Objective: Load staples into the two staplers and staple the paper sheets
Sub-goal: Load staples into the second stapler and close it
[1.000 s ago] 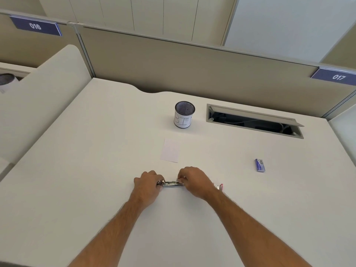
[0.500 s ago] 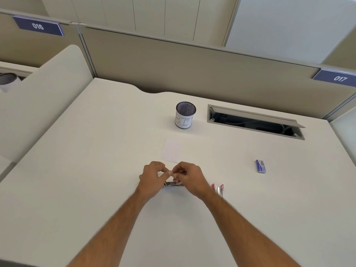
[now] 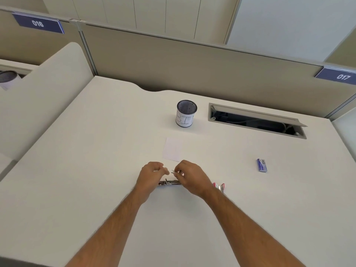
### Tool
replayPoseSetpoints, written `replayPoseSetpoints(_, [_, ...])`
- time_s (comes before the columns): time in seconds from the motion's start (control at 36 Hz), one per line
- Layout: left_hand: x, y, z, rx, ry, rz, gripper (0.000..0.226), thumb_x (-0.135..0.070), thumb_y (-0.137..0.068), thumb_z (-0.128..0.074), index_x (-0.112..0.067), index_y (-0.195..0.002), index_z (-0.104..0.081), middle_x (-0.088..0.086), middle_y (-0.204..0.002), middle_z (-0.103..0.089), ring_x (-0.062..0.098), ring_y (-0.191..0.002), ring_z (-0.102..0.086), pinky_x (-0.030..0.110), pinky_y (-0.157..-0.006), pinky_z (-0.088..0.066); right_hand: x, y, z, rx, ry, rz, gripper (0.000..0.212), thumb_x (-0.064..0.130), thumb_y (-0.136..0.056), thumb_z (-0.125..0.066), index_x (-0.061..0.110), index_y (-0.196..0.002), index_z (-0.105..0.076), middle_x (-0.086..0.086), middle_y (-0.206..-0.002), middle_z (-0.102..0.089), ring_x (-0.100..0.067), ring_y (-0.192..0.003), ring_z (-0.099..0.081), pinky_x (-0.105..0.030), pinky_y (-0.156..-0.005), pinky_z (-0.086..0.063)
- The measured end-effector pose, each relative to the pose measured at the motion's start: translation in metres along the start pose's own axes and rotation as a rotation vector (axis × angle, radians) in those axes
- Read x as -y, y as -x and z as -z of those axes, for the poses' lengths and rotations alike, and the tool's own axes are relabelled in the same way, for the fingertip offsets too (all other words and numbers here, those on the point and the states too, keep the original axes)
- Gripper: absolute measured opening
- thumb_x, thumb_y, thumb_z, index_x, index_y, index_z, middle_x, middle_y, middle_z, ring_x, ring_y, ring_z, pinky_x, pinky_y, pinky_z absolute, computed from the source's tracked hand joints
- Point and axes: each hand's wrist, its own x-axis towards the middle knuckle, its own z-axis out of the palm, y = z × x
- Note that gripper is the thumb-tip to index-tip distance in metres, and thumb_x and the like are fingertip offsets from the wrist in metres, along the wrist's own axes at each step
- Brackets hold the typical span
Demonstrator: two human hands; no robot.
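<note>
Head cam, desk cubicle: going L to R across a pale tabletop (image 3: 96, 151). L hand (image 3: 152, 175) hovers near the front-centre, fingers curled, fingertips meeting those of the R hand; cannot tell if its grip has hold of anything. Between the two hands, a small silvery strip of staples (image 3: 173, 172), pinched by R hand (image 3: 190, 178) w/ thumb and forefinger curled round it. Just below both hands, an opened metal stapler (image 3: 169, 183) lies flat on the tabletop, partly hidden by the hands. Paper sheets (image 3: 172, 149) lie just beyond the hands, toward the back edge; a mesh cup (image 3: 186, 113) w/ white label stands farther back. Pink stapler (image 3: 219, 186) sits just beside the R wrist. Blue staple box (image 3: 262, 165) lies well apart, toward the R edge. Open cable slot (image 3: 256, 120) near the back-R corner.
</note>
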Motion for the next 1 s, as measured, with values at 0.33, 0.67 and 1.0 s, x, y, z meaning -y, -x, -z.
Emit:
replayPoseSetpoints(0.33, [0.041,-0.012,0.016,0.11,-0.89,-0.276,0.04,-0.033,-0.077,-0.072,-0.042,-0.116,-0.068,-0.018,-0.121,-0.05,0.012,-0.122,-0.04,0.032,-0.091,-0.022,-0.01,0.008,-0.013,0.153,0.141,0.054,0.02,0.02,-0.102,-0.051,0.008,-0.102,-0.067,-0.006,-0.11,-0.062,-0.027,-0.101,-0.057,-0.04,-0.085,-0.046])
replayPoseSetpoints(0.67, [0.045,-0.018,0.009,0.105,-0.919,-0.343,0.024,-0.031,-0.088,-0.067,-0.039,-0.11,-0.072,-0.017,-0.106,-0.047,0.015,-0.114,-0.043,0.035,-0.085,-0.023,-0.008,0.007,-0.011,0.198,0.175,0.055,0.024,0.018,-0.104,-0.049,0.007,-0.105,-0.07,-0.006,-0.108,-0.064,-0.026,-0.102,-0.057,-0.041,-0.085,-0.047])
replayPoseSetpoints(1.0, [0.043,-0.018,0.006,0.082,-0.932,-0.326,0.021,-0.03,-0.09,-0.068,-0.038,-0.109,-0.072,-0.013,-0.112,-0.054,0.017,-0.116,-0.044,0.035,-0.086,-0.027,-0.004,0.002,-0.009,0.26,0.211,0.049,0.026,0.016,-0.102,-0.047,0.004,-0.106,-0.07,-0.008,-0.11,-0.064,-0.028,-0.101,-0.059,-0.043,-0.086,-0.047])
